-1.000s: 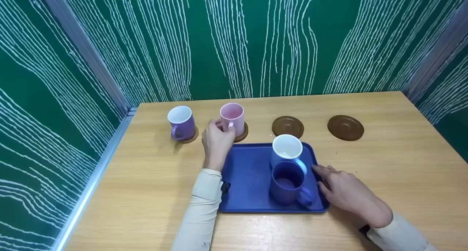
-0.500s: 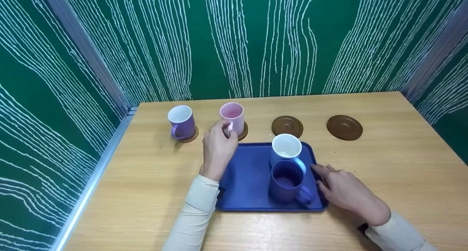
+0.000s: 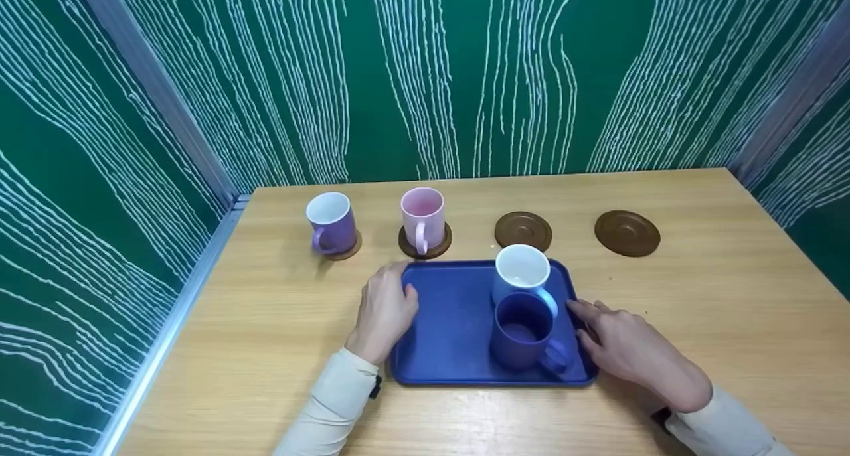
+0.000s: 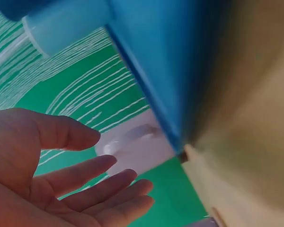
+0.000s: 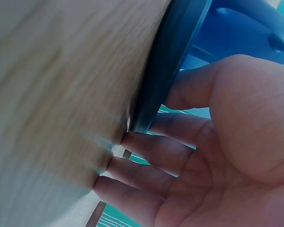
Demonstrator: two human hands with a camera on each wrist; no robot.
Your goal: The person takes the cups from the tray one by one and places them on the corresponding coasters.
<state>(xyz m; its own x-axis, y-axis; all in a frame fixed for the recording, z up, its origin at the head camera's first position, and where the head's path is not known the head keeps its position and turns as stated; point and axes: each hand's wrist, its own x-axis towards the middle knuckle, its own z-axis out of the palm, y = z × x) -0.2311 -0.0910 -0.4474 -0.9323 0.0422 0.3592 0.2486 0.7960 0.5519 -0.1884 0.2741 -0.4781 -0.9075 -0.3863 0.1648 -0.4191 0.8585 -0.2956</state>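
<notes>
My left hand point(image 3: 385, 313) hovers by the left edge of the blue tray point(image 3: 451, 323), its fingers relaxed and holding nothing in the left wrist view. The pink mug point(image 3: 423, 220) stands upright on a brown coaster point(image 3: 438, 247) behind the tray, handle toward me. My right hand point(image 3: 631, 350) rests at the tray's right edge. In the right wrist view its fingertips point(image 5: 128, 137) touch the table and its thumb lies against the tray's rim. On the tray's right half stand a dark blue mug point(image 3: 521, 340) and, behind it, a light blue mug point(image 3: 505, 287).
A purple mug point(image 3: 337, 227) stands on a coaster point(image 3: 352, 249) at the back left. Two bare brown coasters, one behind the tray point(image 3: 522, 230) and one farther right point(image 3: 627, 233), lie on the wooden table point(image 3: 265, 350). Green, white-streaked walls point(image 3: 398, 77) enclose the table.
My left hand has let go of the pink mug's handle and moved back toward me to the tray's left edge. The mug stays on its coaster; the right hand holds its place.
</notes>
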